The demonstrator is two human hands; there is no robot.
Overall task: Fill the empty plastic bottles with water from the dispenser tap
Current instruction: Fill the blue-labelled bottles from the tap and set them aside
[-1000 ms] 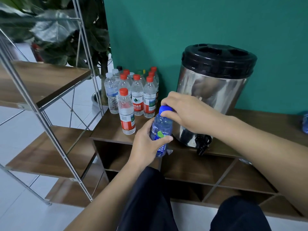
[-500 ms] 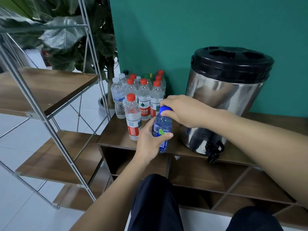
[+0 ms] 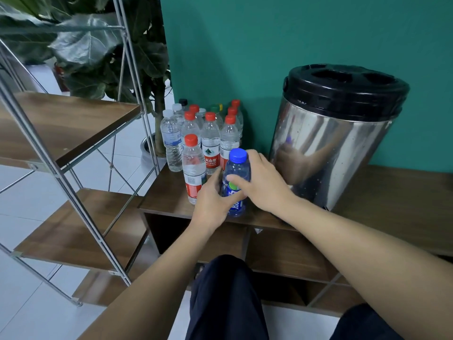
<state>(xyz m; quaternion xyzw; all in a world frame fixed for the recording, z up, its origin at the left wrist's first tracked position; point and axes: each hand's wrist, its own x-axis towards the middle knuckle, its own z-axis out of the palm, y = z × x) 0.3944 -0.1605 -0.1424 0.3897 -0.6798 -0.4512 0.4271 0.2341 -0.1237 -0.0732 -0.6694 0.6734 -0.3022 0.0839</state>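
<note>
Blue-capped bottle (image 3: 236, 182), clear blue plastic with a blue label, stands upright on the wooden bench (image 3: 169, 197), just to the left of the steel water dispenser (image 3: 328, 141) and near the bench's front edge. Both hands are on it: the left hand (image 3: 212, 204) wraps its fingers round the lower body from the left, and the right hand (image 3: 263, 185) curls round the upper body from the right, its thumb lying across the front of the bottle just above the label, below the cap. Its blue cap (image 3: 238, 155) is on and left bare above the fingers. Just to the left of the blue-capped bottle stands a clear bottle with a red cap and red label (image 3: 193, 168), close to the left hand's knuckles; whether they touch cannot be told. Behind that one, toward the green wall (image 3: 245, 45), a cluster of capped bottles (image 3: 208, 128) stands upright and close together, mostly with red caps, some white, one green, one black. The dispenser has a black lid (image 3: 345, 87), and its shiny side mirrors the hands and bottle. Its tap is hidden behind the right forearm. Left of the bench is a metal-framed shelf with wooden boards (image 3: 61, 128), and a large-leaved plant (image 3: 103, 52) rises behind it. Open cubbyholes (image 3: 282, 251) lie below the bench top.
</note>
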